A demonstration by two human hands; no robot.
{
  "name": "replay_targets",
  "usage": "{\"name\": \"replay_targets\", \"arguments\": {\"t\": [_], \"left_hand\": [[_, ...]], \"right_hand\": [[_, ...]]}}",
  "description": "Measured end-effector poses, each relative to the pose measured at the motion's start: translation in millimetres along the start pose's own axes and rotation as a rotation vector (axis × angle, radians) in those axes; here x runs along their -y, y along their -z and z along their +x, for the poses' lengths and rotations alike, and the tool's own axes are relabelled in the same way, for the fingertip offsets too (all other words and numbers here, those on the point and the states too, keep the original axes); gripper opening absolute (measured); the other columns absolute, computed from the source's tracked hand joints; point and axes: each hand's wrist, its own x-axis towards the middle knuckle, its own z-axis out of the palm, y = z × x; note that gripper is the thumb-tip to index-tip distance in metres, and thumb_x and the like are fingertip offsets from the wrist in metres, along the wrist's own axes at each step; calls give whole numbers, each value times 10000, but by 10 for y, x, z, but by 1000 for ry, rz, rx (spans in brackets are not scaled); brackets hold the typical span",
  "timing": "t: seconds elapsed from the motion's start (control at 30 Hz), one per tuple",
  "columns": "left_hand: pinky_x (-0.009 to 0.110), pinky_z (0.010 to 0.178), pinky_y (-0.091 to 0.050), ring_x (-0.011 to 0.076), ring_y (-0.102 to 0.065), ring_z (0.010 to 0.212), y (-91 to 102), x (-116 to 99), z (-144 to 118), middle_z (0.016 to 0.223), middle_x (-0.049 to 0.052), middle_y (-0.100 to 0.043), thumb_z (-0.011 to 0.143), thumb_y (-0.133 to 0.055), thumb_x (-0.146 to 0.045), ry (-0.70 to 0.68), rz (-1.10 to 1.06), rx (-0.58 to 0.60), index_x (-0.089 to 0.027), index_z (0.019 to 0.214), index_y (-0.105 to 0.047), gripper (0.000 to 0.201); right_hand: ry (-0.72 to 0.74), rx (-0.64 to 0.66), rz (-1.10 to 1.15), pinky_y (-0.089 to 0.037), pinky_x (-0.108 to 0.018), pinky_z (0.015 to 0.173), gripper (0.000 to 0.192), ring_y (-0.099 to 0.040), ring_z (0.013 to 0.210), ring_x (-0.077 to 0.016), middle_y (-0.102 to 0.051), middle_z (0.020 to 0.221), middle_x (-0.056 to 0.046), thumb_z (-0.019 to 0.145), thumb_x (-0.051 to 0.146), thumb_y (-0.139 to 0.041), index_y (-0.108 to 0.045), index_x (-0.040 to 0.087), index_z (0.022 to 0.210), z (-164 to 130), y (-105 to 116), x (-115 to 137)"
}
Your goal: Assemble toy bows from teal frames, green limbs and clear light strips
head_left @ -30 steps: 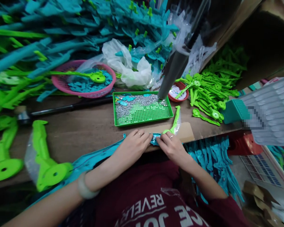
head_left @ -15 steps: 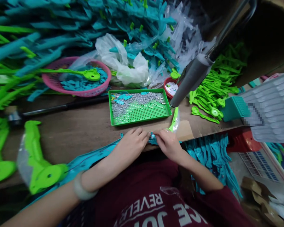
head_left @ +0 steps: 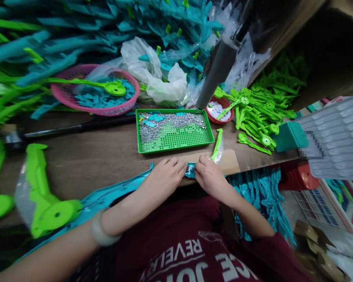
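Head view | Left hand and right hand, fingers curled, grip a turquoise part at the near edge of the workbench | Green tray of metal bits lies just beyond | Lime-green piece beside right hand

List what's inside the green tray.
The green tray holds small silvery pieces along its back and left, with a few blue pieces on top. Its perforated floor shows toward the front right; under the heap it is hidden.
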Motion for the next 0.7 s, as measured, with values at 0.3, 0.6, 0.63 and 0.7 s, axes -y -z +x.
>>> {"name": "replay_targets", "arguments": {"t": [0.3, 0.6, 0.63, 0.7], "left_hand": [[358, 773, -421, 252, -614, 965, 10, -43, 7, 1020, 111, -693, 940, -580, -85, 52, 5, 54, -111, 1112, -680, 200], [379, 792, -454, 271, -610, 995, -13, -54, -7, 1069, 115, -687, 943, -568, -92, 62, 28, 64, -90, 1196, -654, 267], [374, 793, -459, 268, -613, 998, -13, -36, -4, 1060, 114, -687, 947, -568, -99, 59, 17, 66, -95, 1192, -658, 260], [366, 788, -470, 266, -617, 1000, -36, 1, -18, 1041, 112, -679, 960, -569, -127, 64, -14, 34, -117, 1199, -661, 256]], "right_hand": [[-9, 14, -80, -391, -363, 730, 164, -468, 886, -261, -522, 914, -103, 913, 68, -528, -627, 161, 822, 55, 21, 53], [53, -47, 42, -444, -376, 773, 132, -474, 904, -247, -538, 925, -92, 860, 112, -590, -625, 178, 751, -32, 191, -131], [79, -25, 80, -455, -378, 793, 97, -489, 916, -245, -563, 943, -94, 865, 117, -595, -646, 172, 803, -51, 206, -144], [105, -12, 174, -476, -383, 835, 156, -524, 947, -244, -617, 976, -89, 878, 133, -603, -666, 163, 1017, -68, 198, -130]]}}
